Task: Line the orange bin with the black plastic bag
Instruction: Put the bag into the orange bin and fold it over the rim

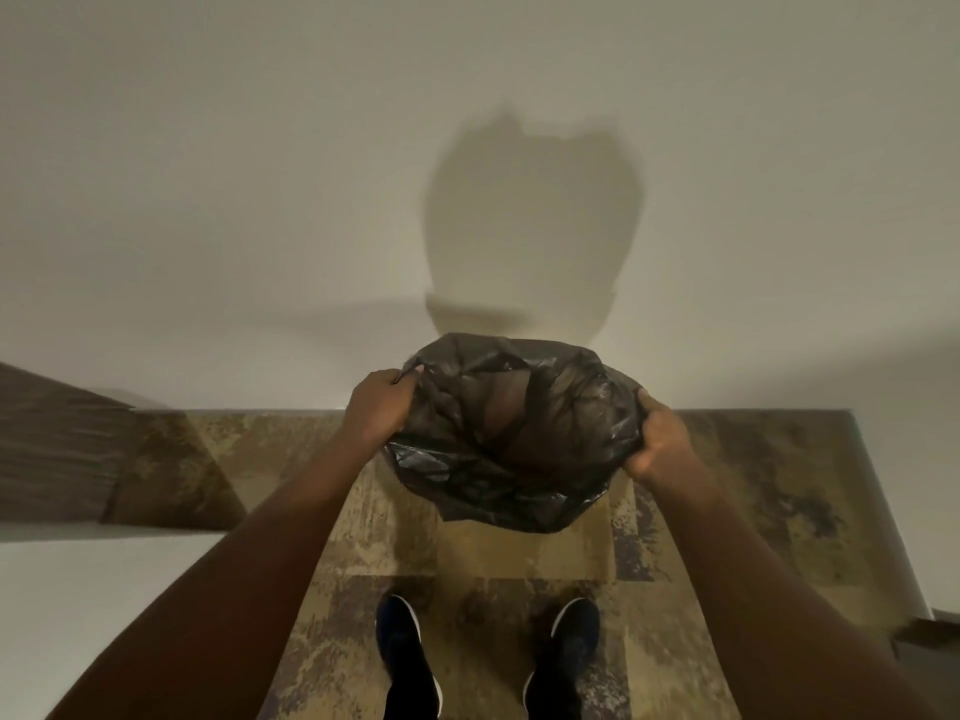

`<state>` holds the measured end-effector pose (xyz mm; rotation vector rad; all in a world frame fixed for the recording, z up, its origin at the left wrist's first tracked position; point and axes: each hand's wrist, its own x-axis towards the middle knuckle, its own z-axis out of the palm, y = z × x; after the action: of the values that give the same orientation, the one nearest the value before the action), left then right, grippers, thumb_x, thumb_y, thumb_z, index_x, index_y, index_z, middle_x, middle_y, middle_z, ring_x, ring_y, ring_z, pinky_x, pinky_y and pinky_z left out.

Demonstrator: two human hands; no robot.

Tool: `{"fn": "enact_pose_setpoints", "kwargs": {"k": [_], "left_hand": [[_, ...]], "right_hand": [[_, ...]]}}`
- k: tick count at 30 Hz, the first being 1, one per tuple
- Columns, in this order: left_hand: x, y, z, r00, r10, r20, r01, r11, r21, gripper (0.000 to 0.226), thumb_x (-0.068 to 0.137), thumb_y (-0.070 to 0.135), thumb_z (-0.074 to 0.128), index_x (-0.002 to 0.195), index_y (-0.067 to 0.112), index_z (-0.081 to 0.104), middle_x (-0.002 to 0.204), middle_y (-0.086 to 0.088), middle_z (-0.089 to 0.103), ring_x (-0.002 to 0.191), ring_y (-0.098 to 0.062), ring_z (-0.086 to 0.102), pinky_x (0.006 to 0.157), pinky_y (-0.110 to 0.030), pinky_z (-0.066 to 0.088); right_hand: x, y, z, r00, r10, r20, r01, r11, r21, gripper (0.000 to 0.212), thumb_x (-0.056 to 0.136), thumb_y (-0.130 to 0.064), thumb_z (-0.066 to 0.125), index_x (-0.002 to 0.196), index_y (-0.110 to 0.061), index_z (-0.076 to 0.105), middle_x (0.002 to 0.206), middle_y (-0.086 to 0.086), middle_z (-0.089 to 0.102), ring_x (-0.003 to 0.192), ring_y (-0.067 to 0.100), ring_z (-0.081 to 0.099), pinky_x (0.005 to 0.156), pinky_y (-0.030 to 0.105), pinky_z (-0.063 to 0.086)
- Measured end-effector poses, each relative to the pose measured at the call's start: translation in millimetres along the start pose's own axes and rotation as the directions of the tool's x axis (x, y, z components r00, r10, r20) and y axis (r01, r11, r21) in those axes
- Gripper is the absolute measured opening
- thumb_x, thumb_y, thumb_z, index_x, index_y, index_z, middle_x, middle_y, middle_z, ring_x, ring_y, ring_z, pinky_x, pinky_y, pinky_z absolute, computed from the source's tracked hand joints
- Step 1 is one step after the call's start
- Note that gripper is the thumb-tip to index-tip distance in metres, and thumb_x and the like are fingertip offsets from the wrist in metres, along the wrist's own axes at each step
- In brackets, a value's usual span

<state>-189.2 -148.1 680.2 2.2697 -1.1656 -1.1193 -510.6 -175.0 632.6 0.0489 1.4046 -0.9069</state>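
Plainly, no brand, label or writing can be read on the black plastic bag (511, 433) or anywhere around it. The bag is thin, glossy and crumpled, slightly see-through, and a brownish-orange patch shows through its middle; whether that is the orange bin cannot be told, as the bag covers whatever lies beneath. It is held spread open above the floor (727, 485), close to the wall (260, 200), ahead of the two dark shoes (410, 657). Its upper left edge is gathered and pinched in the clenched fingers of the left hand (382, 405). Its right edge is bunched in the closed grip of the right hand (657, 439), the thumb being pressed on the plastic. A broad shadow (530, 226) is cast on the wall behind the bag.
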Motion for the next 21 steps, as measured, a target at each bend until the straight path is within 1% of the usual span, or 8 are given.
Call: {"fn": "enact_pose_setpoints", "kwargs": {"k": [4, 8, 11, 14, 15, 18, 19, 21], "left_hand": [[10.0, -1.5, 35.2, 0.998, -0.055, 0.03, 0.059, 0.99, -0.13, 0.059, 0.1, 0.057, 0.043, 0.1, 0.008, 0.075, 0.095, -0.013, 0.074, 0.089, -0.032, 0.069, 0.089, -0.045, 0.055], [24.9, -15.1, 69.4, 0.995, -0.091, 0.04, 0.099, 0.961, -0.257, 0.056, 0.1, 0.056, 0.043, 0.1, 0.011, 0.076, 0.097, -0.01, 0.076, 0.087, -0.027, 0.071, 0.088, -0.041, 0.057], [37.8, -27.7, 93.5, 0.99, -0.134, 0.031, 0.136, 0.921, -0.364, 0.052, 0.103, 0.051, 0.043, 0.114, 0.009, 0.073, 0.103, -0.01, 0.071, 0.092, -0.027, 0.067, 0.087, -0.036, 0.054], [54.4, -44.9, 115.5, 0.979, -0.204, 0.022, 0.196, 0.892, -0.408, 0.058, 0.101, 0.057, 0.04, 0.121, 0.011, 0.069, 0.107, -0.01, 0.066, 0.1, -0.03, 0.064, 0.092, -0.038, 0.053], [59.5, -50.4, 121.5, 0.974, -0.223, 0.031, 0.216, 0.888, -0.406, 0.058, 0.101, 0.059, 0.038, 0.119, 0.014, 0.069, 0.109, -0.01, 0.065, 0.1, -0.029, 0.063, 0.094, -0.039, 0.052], [75.5, -66.5, 137.1, 0.966, -0.253, 0.047, 0.252, 0.888, -0.385, 0.049, 0.098, 0.063, 0.036, 0.101, 0.024, 0.065, 0.107, -0.009, 0.065, 0.097, -0.028, 0.063, 0.095, -0.041, 0.052], [81.0, -72.1, 142.8, 0.966, -0.256, 0.045, 0.254, 0.89, -0.378, 0.047, 0.099, 0.064, 0.035, 0.098, 0.026, 0.063, 0.104, -0.008, 0.064, 0.096, -0.028, 0.062, 0.094, -0.041, 0.052], [88.9, -80.3, 149.9, 0.962, -0.269, 0.048, 0.268, 0.893, -0.362, 0.047, 0.099, 0.064, 0.033, 0.098, 0.026, 0.06, 0.098, -0.004, 0.062, 0.091, -0.026, 0.06, 0.086, -0.039, 0.051]], "right_hand": [[28.4, 6.2, -12.6, 1.0, 0.022, 0.004, -0.022, 1.0, 0.004, 0.042, 0.105, -0.046, 0.051, 0.126, -0.015, 0.071, 0.121, 0.01, 0.076, 0.118, 0.034, 0.067, 0.111, 0.053, 0.048], [61.3, 22.2, -26.5, 0.999, 0.048, -0.023, -0.047, 0.999, 0.014, 0.044, 0.101, -0.046, 0.057, 0.126, -0.013, 0.072, 0.121, 0.012, 0.077, 0.114, 0.037, 0.07, 0.099, 0.051, 0.056], [89.9, 37.0, -34.8, 0.997, 0.067, -0.026, -0.066, 0.997, 0.039, 0.047, 0.102, -0.047, 0.055, 0.128, -0.013, 0.071, 0.126, 0.014, 0.074, 0.117, 0.04, 0.067, 0.106, 0.055, 0.051], [117.0, 49.9, -40.7, 0.994, 0.095, -0.055, -0.092, 0.994, 0.051, 0.046, 0.101, -0.049, 0.055, 0.126, -0.016, 0.073, 0.126, 0.014, 0.075, 0.118, 0.04, 0.068, 0.106, 0.056, 0.051], [126.3, 54.3, -43.4, 0.993, 0.101, -0.064, -0.097, 0.994, 0.054, 0.044, 0.101, -0.049, 0.056, 0.125, -0.016, 0.074, 0.124, 0.013, 0.076, 0.117, 0.039, 0.068, 0.104, 0.055, 0.052], [153.9, 67.5, -49.9, 0.99, 0.109, -0.089, -0.105, 0.993, 0.044, 0.042, 0.101, -0.048, 0.055, 0.125, -0.017, 0.074, 0.122, 0.012, 0.077, 0.116, 0.039, 0.069, 0.099, 0.053, 0.056], [163.4, 72.9, -52.5, 0.99, 0.108, -0.095, -0.105, 0.994, 0.039, 0.042, 0.101, -0.047, 0.055, 0.125, -0.018, 0.073, 0.122, 0.012, 0.076, 0.115, 0.04, 0.069, 0.098, 0.054, 0.056], [178.0, 82.2, -55.4, 0.987, 0.11, -0.114, -0.109, 0.994, 0.017, 0.043, 0.099, -0.049, 0.057, 0.126, -0.019, 0.073, 0.122, 0.013, 0.076, 0.114, 0.041, 0.07, 0.098, 0.058, 0.056]]}}
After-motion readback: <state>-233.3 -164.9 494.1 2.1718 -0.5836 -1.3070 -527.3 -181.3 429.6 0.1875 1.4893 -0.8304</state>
